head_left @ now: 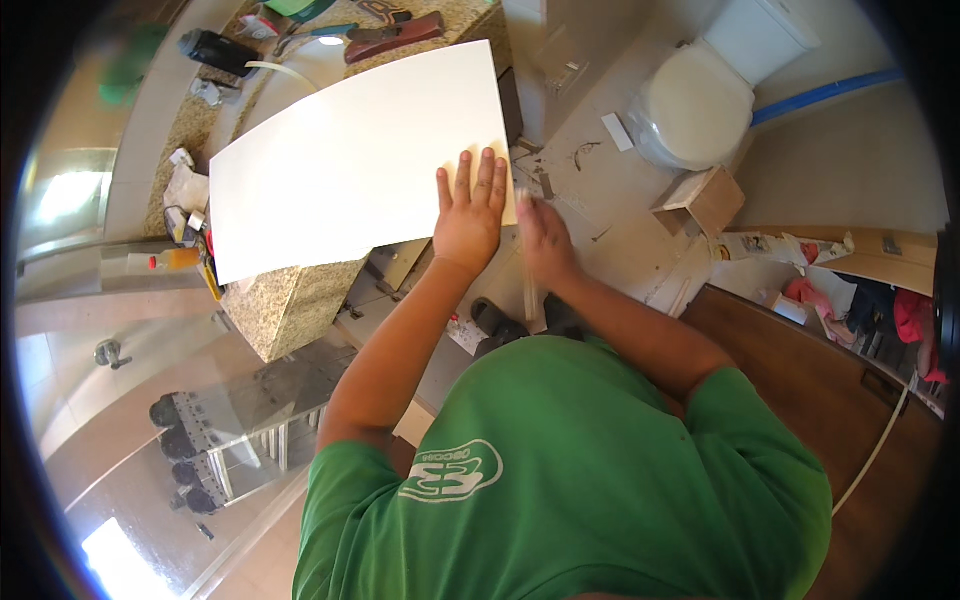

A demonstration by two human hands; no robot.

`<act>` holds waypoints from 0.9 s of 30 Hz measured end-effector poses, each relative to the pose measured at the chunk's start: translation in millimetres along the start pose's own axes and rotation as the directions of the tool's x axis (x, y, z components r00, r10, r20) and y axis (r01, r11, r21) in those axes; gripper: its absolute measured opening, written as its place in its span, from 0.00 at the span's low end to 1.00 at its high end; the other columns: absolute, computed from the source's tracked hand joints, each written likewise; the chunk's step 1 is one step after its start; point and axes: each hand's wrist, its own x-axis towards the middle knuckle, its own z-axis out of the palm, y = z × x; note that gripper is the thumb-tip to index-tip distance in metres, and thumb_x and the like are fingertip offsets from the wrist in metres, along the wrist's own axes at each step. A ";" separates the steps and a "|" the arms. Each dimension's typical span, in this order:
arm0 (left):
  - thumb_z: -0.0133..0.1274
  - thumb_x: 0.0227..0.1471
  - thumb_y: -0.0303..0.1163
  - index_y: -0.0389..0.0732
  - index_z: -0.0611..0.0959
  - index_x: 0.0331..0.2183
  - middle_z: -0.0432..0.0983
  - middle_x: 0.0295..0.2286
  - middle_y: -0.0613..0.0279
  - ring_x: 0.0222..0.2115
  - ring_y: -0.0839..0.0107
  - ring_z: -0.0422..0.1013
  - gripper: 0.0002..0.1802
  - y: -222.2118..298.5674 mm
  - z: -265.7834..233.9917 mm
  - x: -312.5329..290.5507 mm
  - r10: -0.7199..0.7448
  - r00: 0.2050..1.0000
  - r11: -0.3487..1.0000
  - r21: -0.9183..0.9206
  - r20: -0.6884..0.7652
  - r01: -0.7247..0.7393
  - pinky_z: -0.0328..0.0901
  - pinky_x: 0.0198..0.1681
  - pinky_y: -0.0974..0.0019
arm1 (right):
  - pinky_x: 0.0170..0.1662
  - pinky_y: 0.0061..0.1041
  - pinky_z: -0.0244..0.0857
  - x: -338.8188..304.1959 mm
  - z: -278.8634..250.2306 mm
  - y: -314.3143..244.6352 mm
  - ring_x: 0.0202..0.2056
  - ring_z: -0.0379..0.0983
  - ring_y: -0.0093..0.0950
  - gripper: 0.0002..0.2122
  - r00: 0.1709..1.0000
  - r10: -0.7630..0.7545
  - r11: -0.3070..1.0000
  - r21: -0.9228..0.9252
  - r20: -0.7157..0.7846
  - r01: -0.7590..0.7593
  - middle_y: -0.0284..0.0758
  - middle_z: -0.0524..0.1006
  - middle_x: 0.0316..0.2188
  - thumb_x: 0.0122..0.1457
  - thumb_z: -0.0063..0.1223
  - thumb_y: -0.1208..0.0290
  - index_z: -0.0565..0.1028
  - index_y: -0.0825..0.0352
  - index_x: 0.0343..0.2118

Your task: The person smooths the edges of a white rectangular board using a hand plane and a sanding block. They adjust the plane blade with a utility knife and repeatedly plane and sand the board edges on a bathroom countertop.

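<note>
A white rectangular panel (pixel 340 160) lies across the granite counter (pixel 295 305), its right end reaching out past the stone. My left hand (pixel 470 215) rests flat on the panel near that end, fingers stretched out. Just beyond the panel's right edge is my right hand (pixel 548 245), somewhat smeared by motion. Its fingers look closed at the edge, around a thin pale strip (pixel 530 290) that hangs down below them. Exactly how the strip meets the panel cannot be made out.
Behind the panel are a black bottle (pixel 218 52) and hand tools (pixel 375 38) on the counter. A toilet (pixel 695 108) stands at far right, near an open cardboard box (pixel 698 200). Debris litters the floor. A stepladder (pixel 240 435) is at left, a brown door panel (pixel 800 400) at right.
</note>
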 end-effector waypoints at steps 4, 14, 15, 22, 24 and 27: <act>0.43 0.61 0.31 0.40 0.57 0.70 0.49 0.70 0.53 0.71 0.45 0.45 0.38 1.8 -0.8 7.2 -0.042 0.999 0.999 0.016 0.025 0.041 0.39 0.71 0.33 | 0.47 0.42 0.67 98.3 8.5 -3.1 0.42 0.77 0.47 0.29 0.999 -0.033 0.999 -0.019 -0.017 0.033 0.51 0.80 0.36 0.71 0.39 0.46 0.78 0.74 0.39; 0.53 0.56 0.38 0.46 0.56 0.71 0.48 0.71 0.57 0.72 0.55 0.43 0.45 -14.5 -21.1 -26.8 0.003 0.998 0.987 -0.158 0.064 0.007 0.36 0.73 0.42 | 0.61 0.34 0.62 105.3 -132.0 120.5 0.59 0.71 0.37 0.34 0.930 0.368 0.911 -0.202 0.009 -0.359 0.46 0.76 0.57 0.69 0.42 0.41 0.75 0.73 0.57; 0.53 0.57 0.39 0.47 0.55 0.71 0.47 0.71 0.57 0.72 0.55 0.42 0.44 -19.6 -24.7 -41.1 -0.020 0.996 0.981 -0.192 0.087 0.036 0.36 0.73 0.43 | 0.59 0.36 0.64 80.7 -155.9 153.7 0.55 0.73 0.38 0.34 0.940 0.341 0.871 -0.368 -0.025 -0.326 0.47 0.78 0.52 0.69 0.40 0.40 0.75 0.73 0.58; 0.52 0.57 0.39 0.50 0.52 0.72 0.40 0.72 0.55 0.73 0.54 0.37 0.46 -67.5 -21.1 -120.7 -0.379 0.923 0.915 -0.118 0.073 0.385 0.31 0.74 0.43 | 0.58 0.47 0.64 -68.5 -295.6 289.3 0.53 0.73 0.57 0.44 0.676 0.736 0.332 -0.893 0.044 -0.303 0.63 0.77 0.48 0.67 0.29 0.32 0.78 0.80 0.46; 0.57 0.54 0.35 0.44 0.52 0.71 0.41 0.72 0.52 0.73 0.50 0.38 0.49 -81.9 -9.1 -138.6 -0.591 0.807 0.791 -0.194 -0.002 0.580 0.34 0.73 0.41 | 0.59 0.46 0.63 -74.6 -309.5 279.8 0.54 0.72 0.56 0.41 0.585 0.811 0.289 -0.870 0.001 -0.399 0.62 0.76 0.50 0.67 0.31 0.33 0.78 0.77 0.49; 0.60 0.51 0.32 0.40 0.54 0.70 0.44 0.71 0.50 0.71 0.47 0.43 0.50 -96.5 8.5 -163.5 -0.864 0.478 0.499 -0.387 -0.157 0.776 0.40 0.71 0.42 | 0.59 0.44 0.64 -57.0 -313.2 248.4 0.55 0.73 0.52 0.38 0.510 0.857 0.270 -0.910 0.077 -0.316 0.59 0.76 0.52 0.67 0.38 0.37 0.77 0.76 0.51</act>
